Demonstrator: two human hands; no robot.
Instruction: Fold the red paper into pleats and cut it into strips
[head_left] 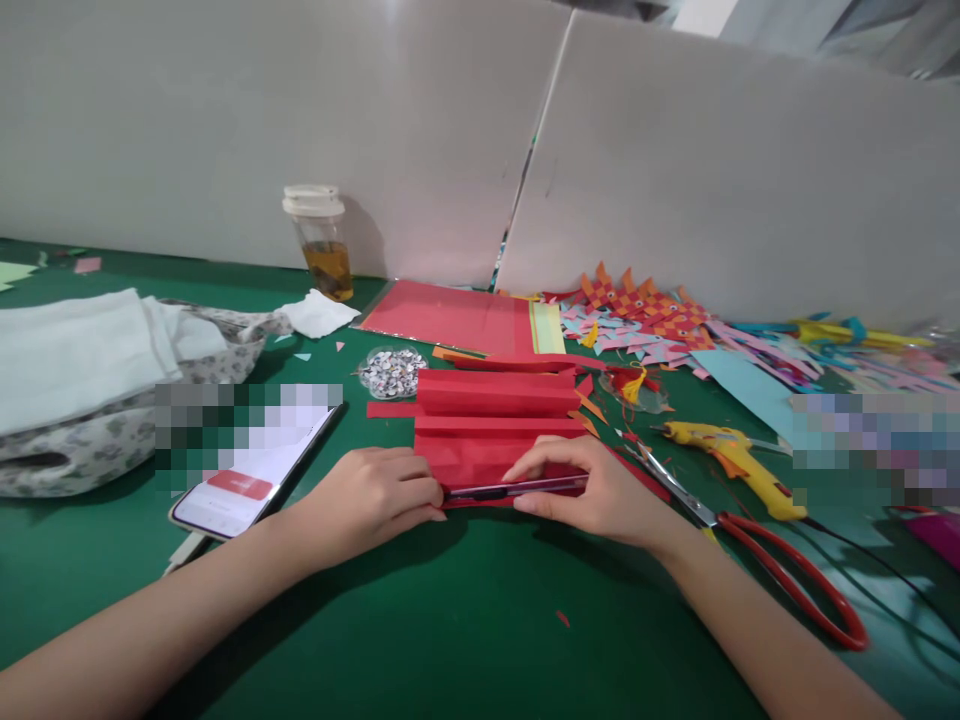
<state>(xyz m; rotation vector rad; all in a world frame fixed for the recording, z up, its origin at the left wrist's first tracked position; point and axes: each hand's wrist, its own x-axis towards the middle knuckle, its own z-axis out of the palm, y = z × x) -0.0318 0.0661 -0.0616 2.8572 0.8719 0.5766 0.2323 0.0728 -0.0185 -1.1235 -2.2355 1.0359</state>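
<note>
A sheet of red paper (487,455) with several crosswise folds lies in front of me on the green table. Along its near edge runs a slim dark pen (517,489) with a clip. My left hand (382,490) is closed at the pen's left end, fingertips against the paper's near left corner. Farther right, my right hand (574,485) pinches the pen between thumb and fingers, over the paper's near right part. The palms and some fingertips are hidden.
Red-handled scissors (787,570) and a yellow glue gun (735,460) with its cord lie right. A phone (247,480) and a patterned cloth bag (97,450) are left. Behind stand a lidded cup (322,240), a bag of googly eyes (394,373) and paper strips (637,340).
</note>
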